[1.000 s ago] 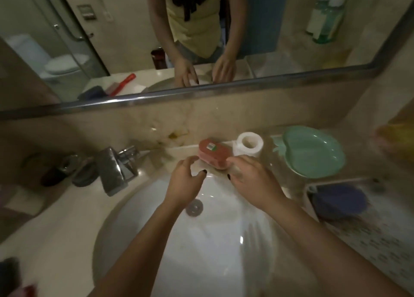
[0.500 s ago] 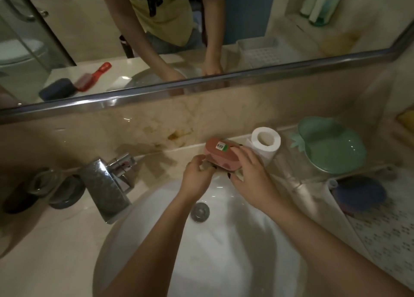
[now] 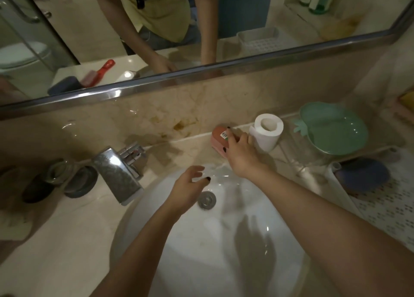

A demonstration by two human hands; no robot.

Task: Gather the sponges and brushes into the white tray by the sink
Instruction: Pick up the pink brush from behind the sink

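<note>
Left hand (image 3: 186, 189) now off brush (image 3: 218, 137); tray (image 3: 392, 207): sponge (image 3: 363, 176).

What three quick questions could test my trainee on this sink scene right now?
1. True or false: the left hand holds the pink scrub brush.
2. What stands just right of the brush? A) faucet B) toilet paper roll C) green dish
3. Fill in: already lying in the white tray is the blue ____.
Key: 1 false, the right hand has its grip on it, and the left hand hovers open over the basin; 2 B; 3 sponge.
</note>
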